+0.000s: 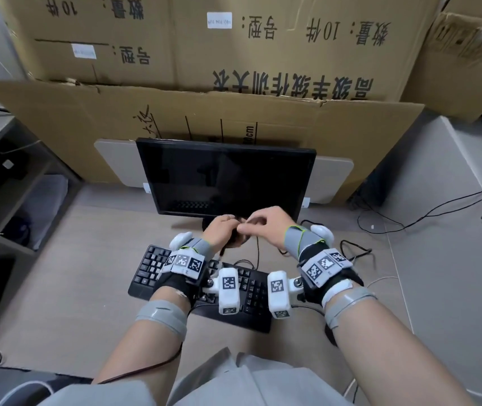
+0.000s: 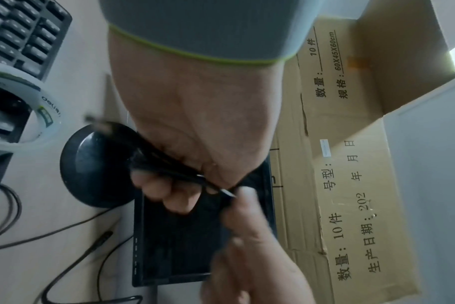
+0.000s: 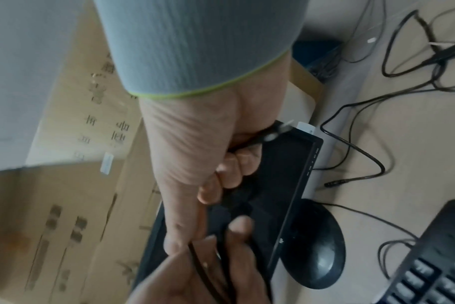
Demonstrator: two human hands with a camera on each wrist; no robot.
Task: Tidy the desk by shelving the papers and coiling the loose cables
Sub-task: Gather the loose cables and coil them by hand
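A black cable [image 1: 234,243] is gathered into loops between my two hands, just in front of the monitor. My left hand [image 1: 225,224] grips the bundle of loops [image 2: 161,156] in its curled fingers. My right hand [image 1: 252,227] is curled round the same cable [image 3: 249,142], and a plug end [image 3: 279,128] sticks out of its fist. The fingertips of both hands meet at the bundle. A strand [image 1: 258,252] hangs from the hands down to the desk. No papers are in view.
A dark monitor [image 1: 225,177] on a round base [image 2: 91,164] stands right behind my hands, with a black keyboard [image 1: 251,291] below my wrists. More loose black cables [image 1: 409,221] lie on the desk at right. Cardboard boxes [image 1: 234,112] wall off the back. A shelf unit [image 1: 14,186] stands at left.
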